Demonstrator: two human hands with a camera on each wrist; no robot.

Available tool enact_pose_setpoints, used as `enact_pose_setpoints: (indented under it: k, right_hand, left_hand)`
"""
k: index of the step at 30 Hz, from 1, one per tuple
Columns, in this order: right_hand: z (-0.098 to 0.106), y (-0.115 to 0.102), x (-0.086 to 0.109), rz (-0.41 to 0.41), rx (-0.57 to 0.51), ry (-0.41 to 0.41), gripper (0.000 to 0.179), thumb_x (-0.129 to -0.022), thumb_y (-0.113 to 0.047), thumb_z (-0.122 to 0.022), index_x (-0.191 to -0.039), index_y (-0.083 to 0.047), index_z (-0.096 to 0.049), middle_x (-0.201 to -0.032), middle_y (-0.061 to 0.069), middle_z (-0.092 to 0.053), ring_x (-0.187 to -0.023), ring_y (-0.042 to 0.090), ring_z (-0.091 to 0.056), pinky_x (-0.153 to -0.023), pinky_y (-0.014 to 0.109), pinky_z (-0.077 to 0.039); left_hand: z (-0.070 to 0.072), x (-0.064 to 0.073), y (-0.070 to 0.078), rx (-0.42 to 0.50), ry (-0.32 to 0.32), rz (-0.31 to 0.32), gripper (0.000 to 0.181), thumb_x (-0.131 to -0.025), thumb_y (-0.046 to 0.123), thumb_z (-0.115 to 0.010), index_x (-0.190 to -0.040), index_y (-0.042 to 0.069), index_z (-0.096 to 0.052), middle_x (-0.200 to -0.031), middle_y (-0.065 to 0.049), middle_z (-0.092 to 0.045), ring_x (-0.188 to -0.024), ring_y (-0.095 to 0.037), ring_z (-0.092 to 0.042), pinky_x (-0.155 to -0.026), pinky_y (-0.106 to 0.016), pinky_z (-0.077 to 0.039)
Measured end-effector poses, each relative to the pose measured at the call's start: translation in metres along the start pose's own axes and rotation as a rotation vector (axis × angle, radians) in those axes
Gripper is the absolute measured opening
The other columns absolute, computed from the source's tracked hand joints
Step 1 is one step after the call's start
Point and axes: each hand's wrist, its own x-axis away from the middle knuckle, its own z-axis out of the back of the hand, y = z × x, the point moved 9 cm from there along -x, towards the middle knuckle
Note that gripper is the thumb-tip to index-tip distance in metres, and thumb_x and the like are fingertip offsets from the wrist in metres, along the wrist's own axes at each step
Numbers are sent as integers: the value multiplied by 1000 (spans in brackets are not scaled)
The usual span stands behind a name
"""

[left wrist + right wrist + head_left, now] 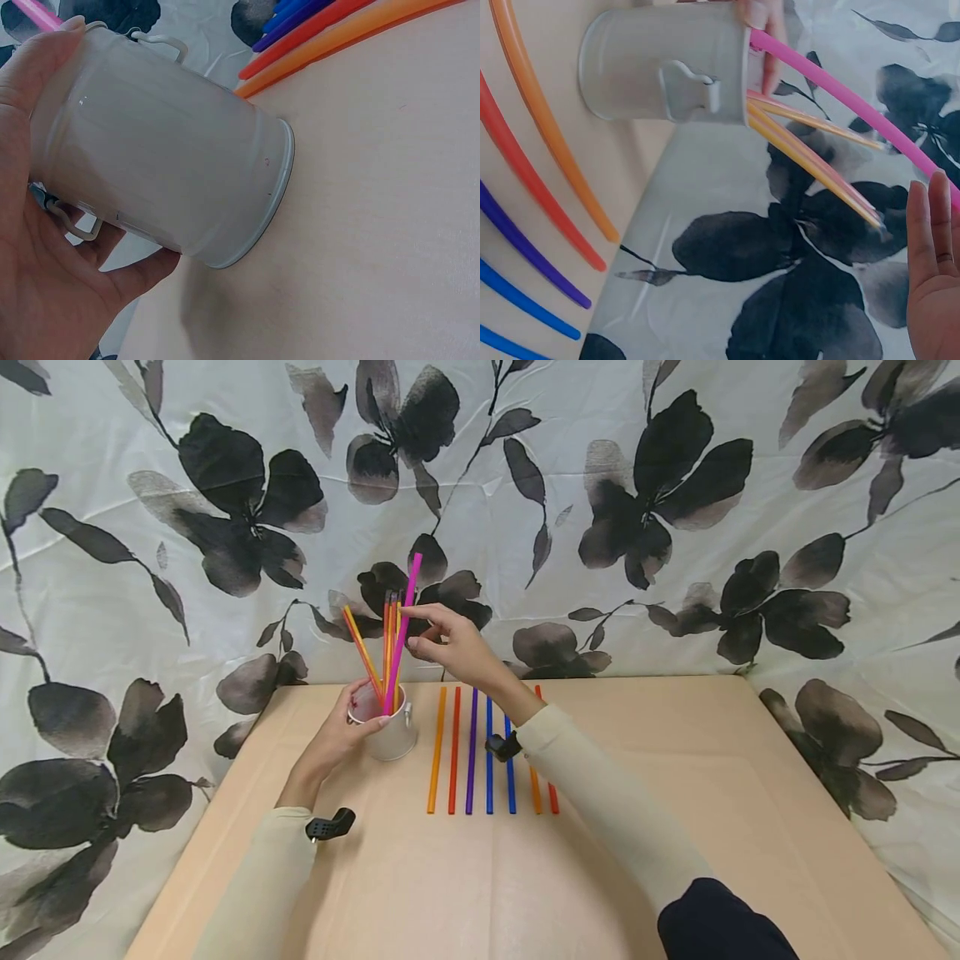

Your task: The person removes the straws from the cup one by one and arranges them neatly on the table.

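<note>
My left hand (333, 739) grips a small white metal bucket (165, 142) with wire side handles, its thumb at the rim and its fingers round the far side. Several orange and yellowish straws (814, 163) lean out of the bucket's mouth. A long pink straw (412, 585) also stands there, its lower end inside the rim. Above the bucket, my right hand (457, 647) pinches the pink straw along its upper part with thumb and index finger. The right wrist view shows only part of this hand, its fingers (922, 225) beside the straw.
Right of the bucket a row of straws lies on the light wooden table (675, 777): orange (437, 752), red (454, 752), purple (472, 752), blue and more. My right forearm passes over part of this row. A floral cloth (525, 527) hangs behind the table.
</note>
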Motion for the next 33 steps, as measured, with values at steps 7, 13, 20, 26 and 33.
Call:
enact_pose_setpoints:
  k: [7,13,20,26,33]
  right_hand:
    - [23,-34,16,0,22,62,44,-99,-4,-63,-143,-6,-57,-141,12,-56,-105,28,-65,-79,25,-54]
    - [41,-29,29,-59,12,91,40,-98,-6,-66,-138,-7,-61,-135,11,-60,-113,24,-64,-93,35,-56]
    - [66,8,40,-86,-4,118,39,-95,-13,-73,-132,-12,-64,-131,5,-63,-111,22,-64,-84,32,-57]
    - [84,29,56,-133,3,101,38,-94,-16,-74,-130,-12,-64,-131,2,-63,-108,22,-67,-82,33,-61]
    - [98,60,73,-208,-26,56,43,-95,-10,-72,-136,-12,-60,-132,10,-63,-106,25,-70,-86,34,-61]
  left_hand:
    - [2,1,-2,-5,3,22,95,-90,42,-77,-161,31,-15,-166,-16,-14,-153,-42,-13,-117,-72,-19]
    - [1,2,-1,-5,0,19,95,-90,41,-76,-161,30,-14,-165,-17,-16,-152,-43,-15,-116,-71,-23]
    - [1,0,1,-10,-1,1,94,-91,39,-75,-162,30,-13,-166,-16,-15,-153,-41,-13,-117,-72,-19]
    - [-1,-3,-1,-5,9,22,94,-92,36,-75,-162,32,-12,-167,-15,-12,-154,-41,-9,-116,-73,-16]
    - [-4,-6,0,-6,31,23,95,-91,39,-75,-162,31,-12,-166,-15,-14,-153,-41,-13,-117,-71,-19]
